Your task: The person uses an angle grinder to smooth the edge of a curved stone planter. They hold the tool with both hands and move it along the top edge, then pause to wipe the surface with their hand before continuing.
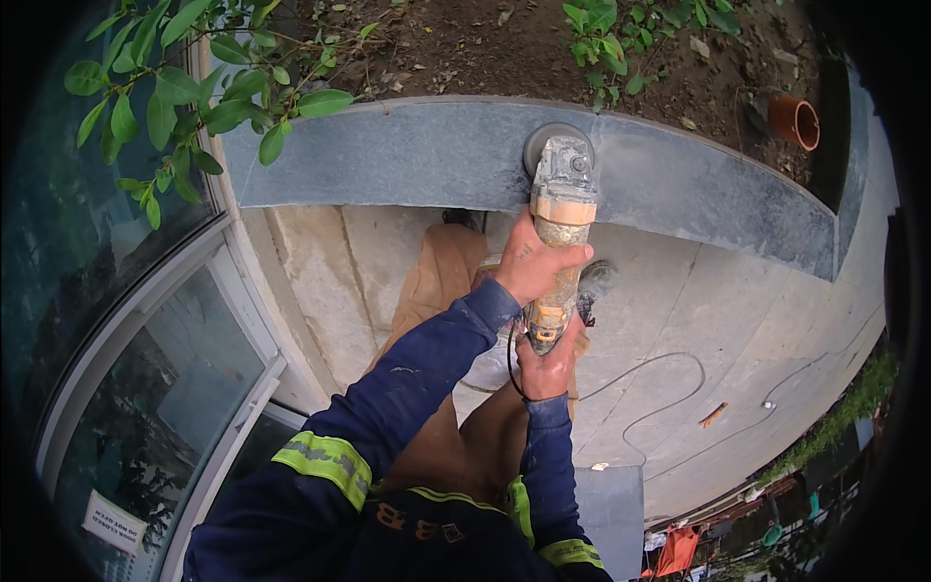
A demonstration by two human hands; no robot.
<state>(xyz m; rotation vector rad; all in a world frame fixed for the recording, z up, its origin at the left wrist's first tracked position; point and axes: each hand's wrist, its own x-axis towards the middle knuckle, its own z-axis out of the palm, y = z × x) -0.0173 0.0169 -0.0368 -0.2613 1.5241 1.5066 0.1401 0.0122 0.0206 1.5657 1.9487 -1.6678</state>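
Note:
Both hands hold a dusty, orange-banded angle grinder [562, 221] in front of me. My left hand [531, 260] is closed round the front of its body, thumb laid across it. Lower down, my right hand [550, 369] wraps the rear end, where the dark cord comes out. The round grey disc [545, 145] at the tool's head lies over the top of a grey stone ledge [388, 150]. Whether the disc touches the stone or spins, I cannot tell.
Behind the ledge is a soil bed [456, 58] with leafy branches [175, 92] and a tipped terracotta pot [793, 121]. A glass door [165, 388] stands at left. A cable [669, 357] trails over the concrete floor [669, 291] at right, near a small orange object [714, 415].

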